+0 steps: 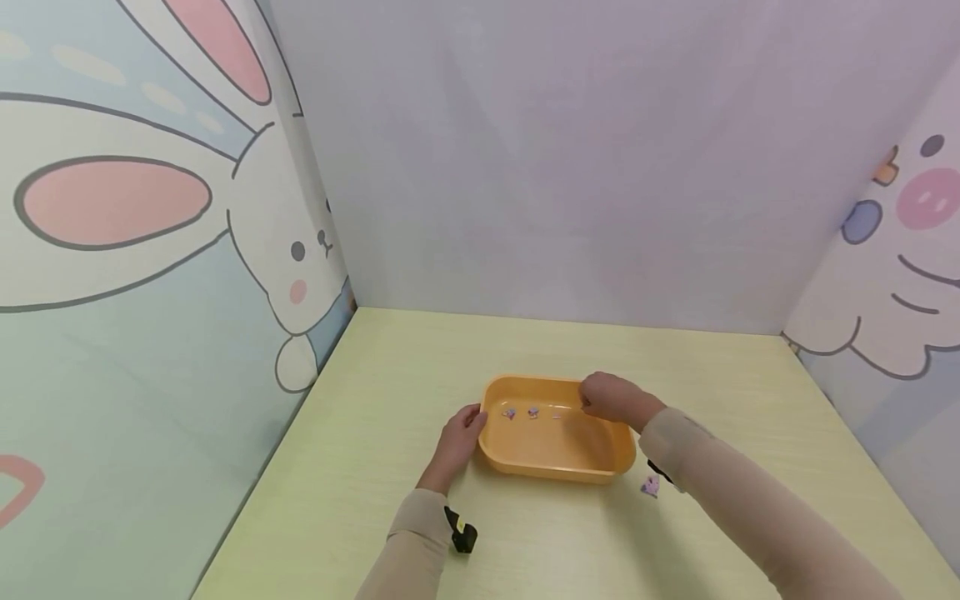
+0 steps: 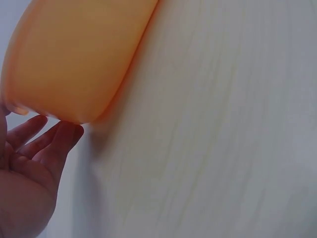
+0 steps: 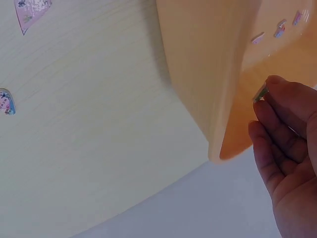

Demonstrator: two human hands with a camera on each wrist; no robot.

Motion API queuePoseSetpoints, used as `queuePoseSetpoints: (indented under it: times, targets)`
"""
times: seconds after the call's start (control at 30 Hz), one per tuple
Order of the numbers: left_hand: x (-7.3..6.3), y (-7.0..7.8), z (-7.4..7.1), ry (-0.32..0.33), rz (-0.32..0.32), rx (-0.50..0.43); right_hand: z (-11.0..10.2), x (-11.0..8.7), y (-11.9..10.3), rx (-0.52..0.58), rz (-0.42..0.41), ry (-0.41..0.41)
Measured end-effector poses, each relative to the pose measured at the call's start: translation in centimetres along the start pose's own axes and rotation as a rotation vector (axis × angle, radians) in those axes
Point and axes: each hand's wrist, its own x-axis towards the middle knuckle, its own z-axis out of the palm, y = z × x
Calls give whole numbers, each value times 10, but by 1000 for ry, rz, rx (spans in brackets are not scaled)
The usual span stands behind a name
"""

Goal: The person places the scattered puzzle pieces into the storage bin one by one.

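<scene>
An orange plastic tray (image 1: 555, 471) with raised walls sits on the table. My left hand (image 1: 456, 442) holds its left end, the curved fingers (image 2: 37, 121) right at the wall and rim. Over the tray's right part, my right hand (image 1: 617, 398) pinches a small flat printed piece (image 3: 260, 92) between thumb and fingertips. In the head view that piece is hidden by the hand. Inside the tray lie three more small pieces, a left one (image 1: 509, 413), a middle one (image 1: 533, 412) and a thin pale one (image 1: 557, 417).
On the table, near the right forearm, lies a pink printed piece (image 1: 651, 486). The right wrist view shows a pink pointed piece (image 3: 30, 12) and a smaller rounded one (image 3: 6, 102) outside the tray. Cartoon-printed side walls and a plain back wall (image 1: 562, 167) enclose the pale table (image 1: 360, 467).
</scene>
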Motion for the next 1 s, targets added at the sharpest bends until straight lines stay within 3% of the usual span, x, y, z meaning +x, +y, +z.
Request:
queuePoseSetpoints:
  times: [0.13,0.43,0.77,1.0]
  targets:
    - [0,1,-1,2,-1,-3,3,6,-3,1,22,-35]
    - [-2,2,-1,-9,-11,-14,11,14,-7,-114,-60,-33]
    - [-2,0,-1,-12,-12,-20,21,21,-12,-183,12,-83]
    - [-3,1,-2,-16,-10,-26,31,21,-14,-308,-42,-10]
